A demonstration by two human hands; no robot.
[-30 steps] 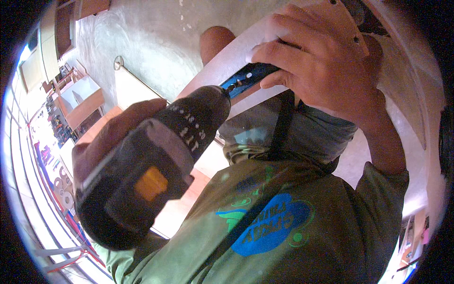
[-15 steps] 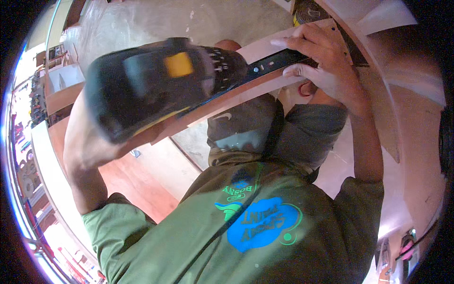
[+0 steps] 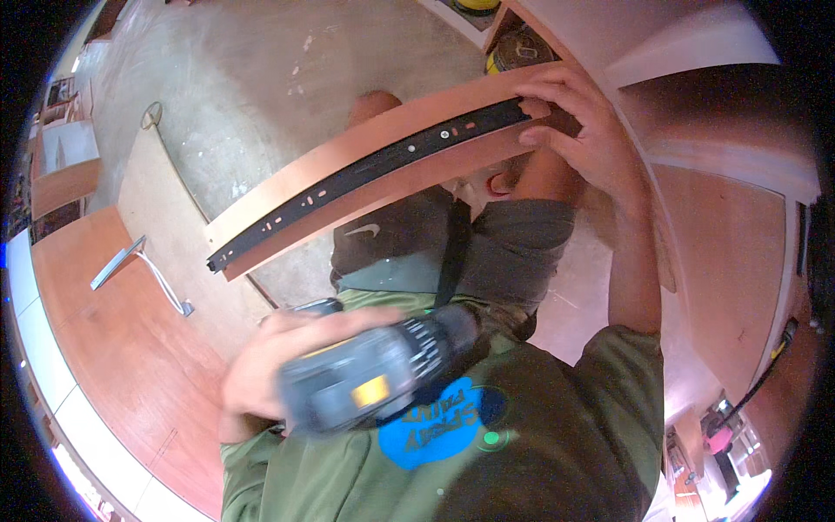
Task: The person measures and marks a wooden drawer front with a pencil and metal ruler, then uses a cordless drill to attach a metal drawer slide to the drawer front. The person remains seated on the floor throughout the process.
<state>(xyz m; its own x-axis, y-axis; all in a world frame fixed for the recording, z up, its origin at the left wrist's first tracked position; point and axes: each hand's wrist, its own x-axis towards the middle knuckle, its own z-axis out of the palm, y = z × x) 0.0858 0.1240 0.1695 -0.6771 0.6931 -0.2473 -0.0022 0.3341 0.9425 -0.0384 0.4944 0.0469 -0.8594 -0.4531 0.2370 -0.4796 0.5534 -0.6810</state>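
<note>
My left hand (image 3: 261,357) is wrapped round a cordless drill (image 3: 374,374), black and grey with a yellow patch. Blurred by motion, the drill is in front of my chest, its nose pointing right and apart from the wood. My right hand (image 3: 591,117) grips the far right end of a long reddish wooden strip (image 3: 304,187). A black metal drawer slide (image 3: 357,174) lies along the strip's face, with several slots and holes. Two shiny screw heads (image 3: 444,135) show in it toward the right. My right fingers and thumb cover the slide's right end.
A brown wooden panel (image 3: 113,322) is at left, with a light metal piece (image 3: 117,263) and a white strap on it. A round black-and-yellow container (image 3: 522,52) stands beyond my right hand. Wooden cabinet panels (image 3: 713,261) line the right side. My knees are under the strip.
My left hand has drawn the drill back off the slide toward my chest. The slide's left part and a second screw head now show. My right hand still grips the strip.
</note>
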